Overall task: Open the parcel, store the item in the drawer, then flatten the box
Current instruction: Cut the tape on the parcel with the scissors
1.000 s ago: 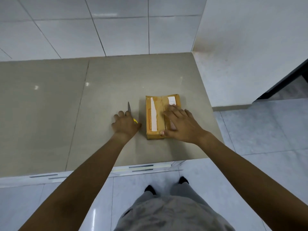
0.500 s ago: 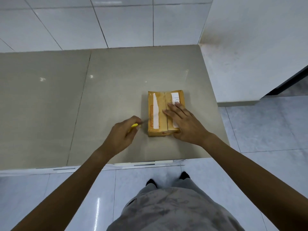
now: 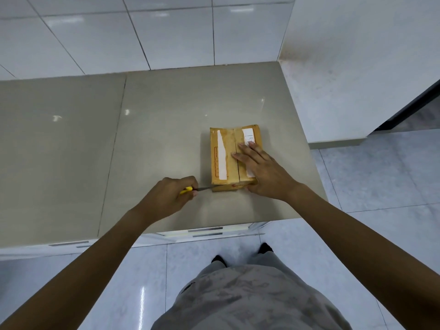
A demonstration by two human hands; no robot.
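The left hand (image 3: 170, 197) grips a yellow-handled knife (image 3: 198, 188), its tip at the taped parcel (image 3: 228, 158) pinned under the flat, open right hand (image 3: 264, 172): opening barely begun, storing and flattening remain.

Parcel (image 3: 228, 158): brown cardboard, matt, worn; top seam under glossy clear tape; white paper labels torn, rough-edged. Knife (image 3: 194, 188): yellow plastic handle, thin metal blade, dull sheen. Bench (image 3: 154, 129): beige stone-like slab, smooth, semi-gloss, showed light glints. Wall tiles (image 3: 166, 34) at far side: white, glossy. Floor (image 3: 381, 177): pale polished tile, reflective. Trousers (image 3: 250, 301): grey cloth, matt, mottled.
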